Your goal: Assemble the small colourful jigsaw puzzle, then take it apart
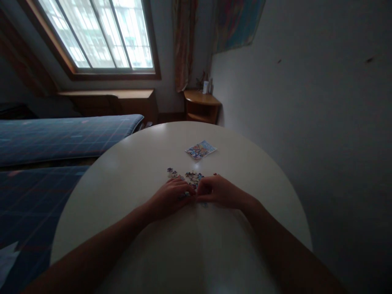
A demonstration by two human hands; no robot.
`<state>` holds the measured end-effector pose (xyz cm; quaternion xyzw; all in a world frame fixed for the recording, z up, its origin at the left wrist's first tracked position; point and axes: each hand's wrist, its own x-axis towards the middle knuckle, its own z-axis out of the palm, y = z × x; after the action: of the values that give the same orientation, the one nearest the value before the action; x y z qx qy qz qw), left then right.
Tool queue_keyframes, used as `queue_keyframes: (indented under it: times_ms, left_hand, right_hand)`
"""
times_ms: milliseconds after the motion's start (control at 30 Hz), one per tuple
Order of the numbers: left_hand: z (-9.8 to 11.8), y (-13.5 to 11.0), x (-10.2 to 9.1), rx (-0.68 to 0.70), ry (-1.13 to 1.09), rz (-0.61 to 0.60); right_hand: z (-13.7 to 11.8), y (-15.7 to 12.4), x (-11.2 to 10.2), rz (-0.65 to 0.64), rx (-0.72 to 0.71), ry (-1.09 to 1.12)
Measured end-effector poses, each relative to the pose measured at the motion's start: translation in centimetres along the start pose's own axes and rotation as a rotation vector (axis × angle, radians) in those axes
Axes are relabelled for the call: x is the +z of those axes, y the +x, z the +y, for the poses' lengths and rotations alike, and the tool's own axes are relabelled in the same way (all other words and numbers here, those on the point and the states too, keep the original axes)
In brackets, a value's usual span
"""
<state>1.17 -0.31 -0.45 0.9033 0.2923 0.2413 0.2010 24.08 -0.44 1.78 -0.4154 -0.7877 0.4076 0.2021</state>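
A loose heap of small jigsaw puzzle pieces [193,176] lies on the round white table [128,171], just beyond my hands. My left hand [173,192] rests low at the near left of the heap, its fingers drawn together toward the right. Bluish puzzle pieces [184,195] show between its thumb and fingers. Curled into a pinch, my right hand [219,190] meets the left fingertips at the near side of the heap. What the right fingertips hold is too small and dark to make out. More pieces [170,171] lie at the heap's left.
Farther back on the table lies a small colourful picture card [201,150]. A bed with a blue plaid cover [67,136] stands along the left side. A wooden corner shelf [202,98] is behind the table, and a bare wall [306,106] rises at the right.
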Motion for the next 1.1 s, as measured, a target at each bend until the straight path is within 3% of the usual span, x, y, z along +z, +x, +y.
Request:
queue_keyframes:
  times_ms: [267, 433, 633, 733, 833, 900, 1000, 1100]
  left_hand:
    - [1.0, 0.2, -0.1, -0.255, -0.044, 0.144]
    - [1.6, 0.3, -0.3, -0.298, -0.08, 0.19]
    - [1.7, 0.4, -0.2, -0.311, -0.207, 0.142]
    - [0.9, 0.2, -0.3, -0.307, -0.08, 0.213]
    - [-0.5, -0.1, -1.0, -0.272, 0.187, 0.32]
    - [-1.4, -0.2, -1.7, -0.255, 0.351, 0.33]
    - [-2.0, -0.3, -2.6, -0.243, 0.503, 0.244]
    - [-1.9, -0.5, -3.2, -0.274, 0.522, 0.127]
  right_hand:
    - [-0.9, 0.2, 0.5, 0.147, -0.077, -0.041]
    - [-0.8, 0.2, 0.5, 0.191, -0.098, -0.038]
    - [-0.7, 0.3, 0.7, 0.192, -0.166, 0.005]
    - [-0.9, 0.2, 0.5, 0.187, -0.16, -0.032]
    - [-0.3, 0.2, -0.2, 0.234, -0.106, -0.133]
    - [0.5, 0.3, -0.8, 0.286, -0.051, -0.225]
    - [2.0, 0.3, -1.8, 0.302, 0.033, -0.351]
    - [2.8, 0.4, -2.2, 0.311, 0.03, -0.484]
